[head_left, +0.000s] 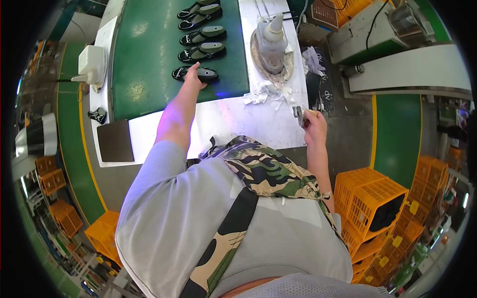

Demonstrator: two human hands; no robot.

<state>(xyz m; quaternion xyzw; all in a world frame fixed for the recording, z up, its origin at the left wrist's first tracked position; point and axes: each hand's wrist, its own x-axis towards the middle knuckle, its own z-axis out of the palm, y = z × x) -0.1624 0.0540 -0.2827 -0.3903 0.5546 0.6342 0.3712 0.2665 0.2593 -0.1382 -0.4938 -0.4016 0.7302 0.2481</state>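
While left grip [194, 76] clasps nearest shoe [179, 74], right grip [315, 126] pinches small tool [297, 114]; apparently mid-work, other shoes [198, 53] untouched, completion unclear.

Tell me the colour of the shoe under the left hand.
The shoe is glossy black, best seen in the head view.

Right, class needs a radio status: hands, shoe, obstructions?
Left hand on nearest black shoe. Right hand gripping small brush-like tool. Neighbouring shoe close beyond; crumpled white sheets near right hand.

Brightly lit; pale glare on the green belt [149, 59], edges bent, corners black
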